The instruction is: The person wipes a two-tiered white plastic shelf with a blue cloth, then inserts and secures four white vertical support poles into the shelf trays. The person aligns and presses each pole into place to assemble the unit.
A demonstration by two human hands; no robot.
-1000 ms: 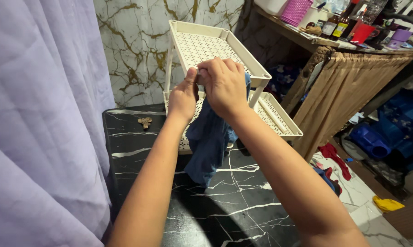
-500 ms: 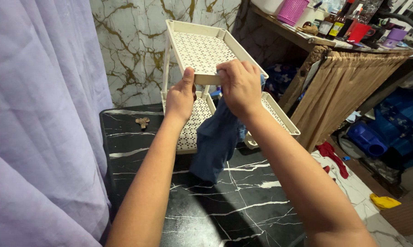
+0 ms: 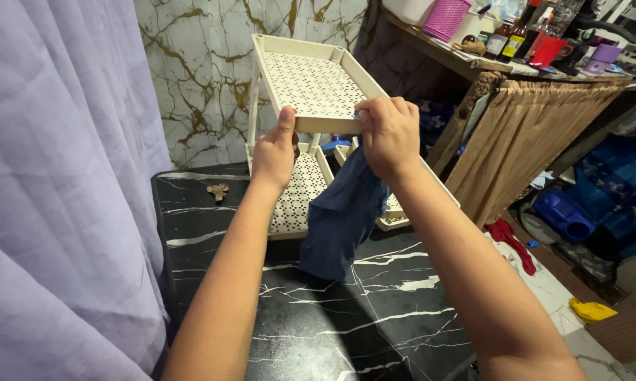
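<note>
A cream plastic two-tier rack point(image 3: 311, 81) with perforated shelves stands on a black marble-pattern table point(image 3: 346, 317). My left hand point(image 3: 276, 152) grips the near edge of its top shelf, thumb on top. My right hand point(image 3: 390, 134) is closed on a dark blue cloth point(image 3: 339, 222) and presses it against the top shelf's near right corner. The cloth hangs down in front of the lower shelf point(image 3: 297, 194) and reaches almost to the table.
A lilac curtain point(image 3: 57, 176) hangs close on the left. A small brown object point(image 3: 218, 190) lies on the table's far left. A shelf with bottles, cups and a pink basket point(image 3: 446, 15) is at the back right, above a brown curtain point(image 3: 529, 134). Clothes litter the floor at right.
Both hands have stayed on the top shelf's front edge. My right hand with the cloth has shifted right along the edge, towards the corner.
</note>
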